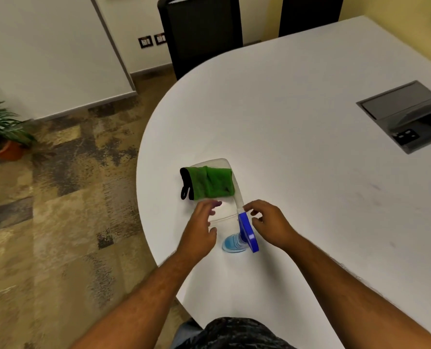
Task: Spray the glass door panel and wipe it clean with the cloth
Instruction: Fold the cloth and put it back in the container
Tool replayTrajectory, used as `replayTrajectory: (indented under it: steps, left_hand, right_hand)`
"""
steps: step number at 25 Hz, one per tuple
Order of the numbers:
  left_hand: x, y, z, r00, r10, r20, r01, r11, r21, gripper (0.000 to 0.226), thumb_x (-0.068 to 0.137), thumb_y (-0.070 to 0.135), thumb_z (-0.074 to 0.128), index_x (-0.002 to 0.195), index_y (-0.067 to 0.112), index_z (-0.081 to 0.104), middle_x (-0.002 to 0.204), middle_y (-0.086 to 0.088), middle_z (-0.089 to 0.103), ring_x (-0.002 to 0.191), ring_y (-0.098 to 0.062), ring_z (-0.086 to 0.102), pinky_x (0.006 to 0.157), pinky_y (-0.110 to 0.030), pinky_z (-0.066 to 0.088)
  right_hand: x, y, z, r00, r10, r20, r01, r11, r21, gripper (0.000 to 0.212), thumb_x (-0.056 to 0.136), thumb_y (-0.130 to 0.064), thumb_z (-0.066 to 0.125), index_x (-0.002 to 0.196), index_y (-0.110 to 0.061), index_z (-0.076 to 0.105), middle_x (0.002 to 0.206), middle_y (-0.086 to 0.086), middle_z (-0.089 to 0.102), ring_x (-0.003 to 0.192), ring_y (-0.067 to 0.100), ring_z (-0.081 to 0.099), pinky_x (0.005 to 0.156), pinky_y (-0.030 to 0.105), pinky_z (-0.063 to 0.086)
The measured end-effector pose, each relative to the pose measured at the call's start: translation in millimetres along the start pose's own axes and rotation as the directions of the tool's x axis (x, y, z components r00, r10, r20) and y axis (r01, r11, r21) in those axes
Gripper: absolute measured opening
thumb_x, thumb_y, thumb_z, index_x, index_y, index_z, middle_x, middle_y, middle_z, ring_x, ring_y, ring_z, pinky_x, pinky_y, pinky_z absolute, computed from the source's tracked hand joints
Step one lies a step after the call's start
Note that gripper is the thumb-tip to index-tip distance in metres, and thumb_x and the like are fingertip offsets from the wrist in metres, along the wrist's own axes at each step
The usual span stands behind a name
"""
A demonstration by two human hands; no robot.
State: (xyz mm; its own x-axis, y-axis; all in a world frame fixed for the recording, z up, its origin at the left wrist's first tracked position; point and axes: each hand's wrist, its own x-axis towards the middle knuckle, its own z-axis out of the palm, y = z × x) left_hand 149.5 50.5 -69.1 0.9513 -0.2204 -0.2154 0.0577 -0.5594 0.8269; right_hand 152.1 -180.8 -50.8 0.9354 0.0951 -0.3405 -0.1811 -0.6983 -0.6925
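Note:
A spray bottle lies on its side on the white table, its clear body pointing away from me and its blue trigger head towards me. A folded green cloth with a black edge is draped over the far end of the bottle. My left hand hovers at the bottle's left side, fingers spread over the clear body. My right hand is just right of the trigger head, fingers loosely curled and apart, fingertips at the head's top. Neither hand grips anything.
The table's rounded edge runs close to the left of the bottle. A grey cable box is set into the table at right. Two black chairs stand at the far side. A potted plant and a white wall panel are at left.

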Motion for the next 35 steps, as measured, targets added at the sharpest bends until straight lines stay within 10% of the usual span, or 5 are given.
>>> replayTrajectory:
  steps: [8, 13, 25, 35]
  left_hand:
    - [-54, 15, 53, 0.990, -0.134, 0.037, 0.132, 0.989, 0.067, 0.070, 0.090, 0.010, 0.079, 0.150, 0.024, 0.047, 0.145, 0.007, 0.056, 0.124, -0.009, 0.055, 0.098, -0.013, 0.047]
    - [-59, 30, 71, 0.971, -0.219, -0.100, 0.219, 0.976, -0.011, 0.061, 0.091, 0.031, 0.081, 0.145, 0.019, 0.055, 0.144, -0.001, 0.064, 0.120, -0.012, 0.059, 0.097, -0.024, 0.046]
    - [-36, 56, -2, 0.945, 0.091, -0.313, -0.060, 0.992, 0.107, 0.051, 0.090, 0.035, 0.082, 0.137, 0.023, 0.064, 0.131, 0.005, 0.069, 0.118, -0.011, 0.061, 0.097, -0.027, 0.054]
    - [27, 19, -14, 0.973, 0.035, -0.230, 0.002, 0.987, 0.161, 0.051, 0.089, 0.036, 0.083, 0.135, 0.022, 0.066, 0.130, 0.000, 0.074, 0.117, -0.019, 0.068, 0.101, -0.039, 0.059]
  right_hand:
    - [-32, 6, 4, 0.962, -0.048, 0.270, 0.082, 0.990, -0.115, 0.061, 0.091, -0.002, 0.075, 0.148, -0.018, 0.057, 0.149, 0.005, 0.061, 0.132, 0.025, 0.059, 0.106, 0.036, 0.053]
    - [-45, 14, 14, 0.976, -0.097, 0.195, 0.112, 0.991, -0.072, 0.054, 0.096, -0.030, 0.077, 0.147, -0.022, 0.059, 0.149, 0.003, 0.064, 0.131, 0.026, 0.062, 0.109, 0.038, 0.049]
    - [-23, -55, -45, 0.950, -0.305, 0.063, 0.297, 0.948, 0.112, 0.049, 0.090, -0.012, 0.082, 0.136, -0.022, 0.069, 0.132, -0.003, 0.072, 0.114, 0.015, 0.066, 0.089, 0.024, 0.054]
    - [39, -59, -7, 0.989, -0.145, 0.027, 0.142, 0.987, 0.078, 0.049, 0.095, -0.012, 0.077, 0.141, -0.018, 0.065, 0.135, 0.005, 0.072, 0.116, 0.020, 0.066, 0.102, 0.036, 0.056]
